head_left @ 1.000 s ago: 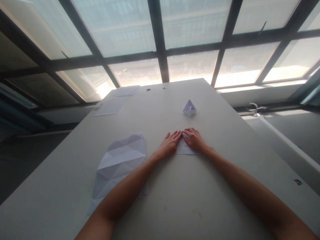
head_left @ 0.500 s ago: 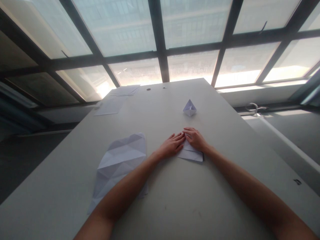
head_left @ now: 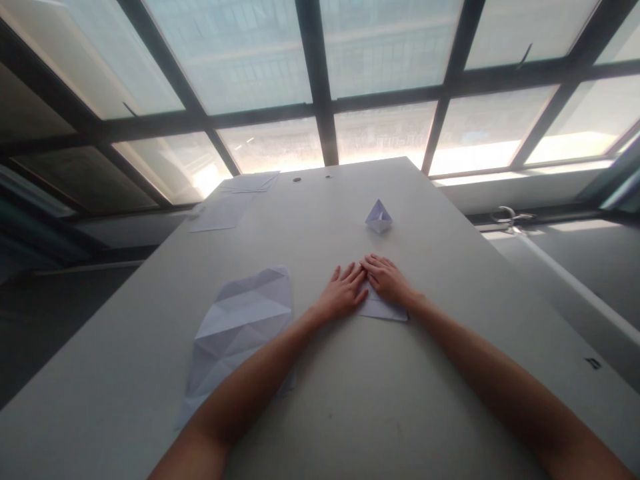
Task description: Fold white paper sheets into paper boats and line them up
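Note:
A folded sheet of white paper (head_left: pixel 384 310) lies on the table, largely covered by my hands. My left hand (head_left: pixel 343 291) rests flat at its left side, fingers stretched out. From the right, my right hand (head_left: pixel 387 278) lies flat over the paper's upper part, its fingers extended. The fingertips of both hands meet near the top of the paper. Beyond them stands a small folded paper boat (head_left: pixel 379 217). Left of my left forearm lies a creased, unfolded sheet of paper (head_left: pixel 245 320), partly hidden by that arm.
Several white sheets (head_left: pixel 223 211) lie at the far left of the white table (head_left: pixel 320 413). Two small round items (head_left: pixel 297 179) are near the back edge. Windows (head_left: pixel 270 150) rise behind, and a white pole (head_left: pixel 575 280) runs along the right.
My right hand has slid slightly left and down over the folded paper, covering more of it. My left hand has barely shifted. The paper boat stays in place.

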Demonstrator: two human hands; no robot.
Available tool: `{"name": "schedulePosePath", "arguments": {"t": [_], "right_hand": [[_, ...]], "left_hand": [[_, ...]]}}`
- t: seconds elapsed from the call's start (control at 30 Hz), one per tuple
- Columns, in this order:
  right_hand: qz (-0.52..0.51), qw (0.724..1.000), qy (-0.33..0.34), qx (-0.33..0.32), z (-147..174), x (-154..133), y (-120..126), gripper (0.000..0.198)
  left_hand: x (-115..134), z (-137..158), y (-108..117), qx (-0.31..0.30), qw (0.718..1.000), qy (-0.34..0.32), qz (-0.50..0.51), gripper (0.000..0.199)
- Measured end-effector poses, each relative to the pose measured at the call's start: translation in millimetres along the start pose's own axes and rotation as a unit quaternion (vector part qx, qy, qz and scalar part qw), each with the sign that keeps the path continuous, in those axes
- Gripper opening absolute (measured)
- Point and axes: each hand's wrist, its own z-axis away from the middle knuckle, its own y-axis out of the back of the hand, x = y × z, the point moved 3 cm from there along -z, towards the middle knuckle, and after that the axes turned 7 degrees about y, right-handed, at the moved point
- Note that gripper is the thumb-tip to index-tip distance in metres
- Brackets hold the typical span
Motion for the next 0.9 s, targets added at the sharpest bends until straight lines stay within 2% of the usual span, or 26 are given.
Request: {"name": "schedulePosePath", "arguments": {"t": [0.33, 0.57, 0.9], "right_hand": [[0.022, 0.999, -0.019, -0.026, 0.1, -1.6, 3.0, 0.046], [0.04, 0.995, -0.049, -0.079, 2.6, -4.8, -7.9, 0.06], [0.046, 0.995, -0.04, -0.082, 3.6, -2.6, -9.0, 0.058]], "left_hand": [[-3.1, -0.2, -3.6, -0.004, 0.999, 0.038, -0.01, 0.069], [-5.5, -2.3, -7.7, -0.004, 0.999, 0.047, -0.009, 0.072], [-6.2, 0.1, -2.4, -0.042, 0.997, -0.07, -0.002, 0.075]]}}
